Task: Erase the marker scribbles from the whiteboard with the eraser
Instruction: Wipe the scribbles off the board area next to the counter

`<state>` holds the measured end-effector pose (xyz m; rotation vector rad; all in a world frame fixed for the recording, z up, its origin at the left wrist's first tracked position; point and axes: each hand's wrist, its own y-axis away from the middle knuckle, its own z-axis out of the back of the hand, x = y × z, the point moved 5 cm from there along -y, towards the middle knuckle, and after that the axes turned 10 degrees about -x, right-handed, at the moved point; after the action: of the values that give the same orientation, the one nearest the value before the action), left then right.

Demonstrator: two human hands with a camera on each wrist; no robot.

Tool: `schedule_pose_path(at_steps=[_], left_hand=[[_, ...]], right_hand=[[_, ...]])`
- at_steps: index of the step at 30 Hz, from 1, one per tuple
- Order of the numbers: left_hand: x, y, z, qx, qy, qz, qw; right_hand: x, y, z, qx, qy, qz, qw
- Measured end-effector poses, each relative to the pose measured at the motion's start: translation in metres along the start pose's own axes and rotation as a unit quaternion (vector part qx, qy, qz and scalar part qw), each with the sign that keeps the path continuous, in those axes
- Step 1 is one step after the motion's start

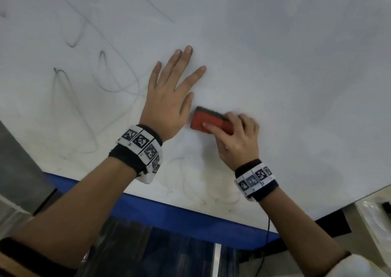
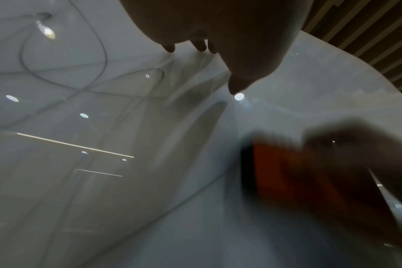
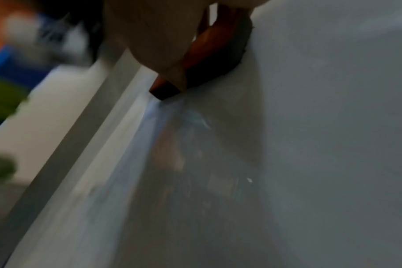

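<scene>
- A whiteboard point(image 1: 275, 65) fills nearly the whole head view, lying flat, its near edge bordered by a blue strip point(image 1: 190, 219); grey metal furniture point(image 1: 19, 170) sits at the near left.
- The eraser point(image 1: 208, 122), red-backed with a dark felt face, rests on the board near its middle, just right of the left thumb.
- The right hand point(image 1: 237, 139) grips the eraser, fingers curled over its far side and thumb along the red back.
- The left hand point(image 1: 169, 98) lies flat on the board with fingers spread, bracing it.
- Marker scribbles point(image 1: 101, 71) loop across the left part of the board, and fainter ones point(image 1: 203, 192) lie near the edge; the right part looks clean.
- Risk, as I judge it: the bracing palm covers some lines and could smear ink, and light strokes may leave the faint near-edge marks behind.
- Hard to make out: both wrist views are dark and blurred; in the left wrist view the eraser is only a red smear, and whether the felt sits fully flat cannot be told.
</scene>
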<state>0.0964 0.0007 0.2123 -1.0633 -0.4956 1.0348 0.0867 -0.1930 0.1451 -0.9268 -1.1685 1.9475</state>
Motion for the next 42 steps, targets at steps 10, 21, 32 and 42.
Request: schedule_pose_path(at_steps=[10,21,32,42], left_hand=[[-0.002,0.006,-0.001,0.017,0.007,0.014,1.0],[-0.001,0.011,-0.013,0.028,-0.03,0.018,0.999],[-0.016,0.012,-0.022,-0.003,-0.068,0.047,0.997],[-0.02,0.015,-0.025,-0.015,-0.065,0.064,0.996]], right_hand=[[0.068,0.172,-0.065,0.302,-0.027,0.205,0.931],[0.044,0.089,-0.055,0.089,-0.064,0.067,0.992],[0.042,0.144,-0.044,0.199,-0.081,0.077,0.974],[0.007,0.214,-0.028,0.212,-0.05,0.077,0.973]])
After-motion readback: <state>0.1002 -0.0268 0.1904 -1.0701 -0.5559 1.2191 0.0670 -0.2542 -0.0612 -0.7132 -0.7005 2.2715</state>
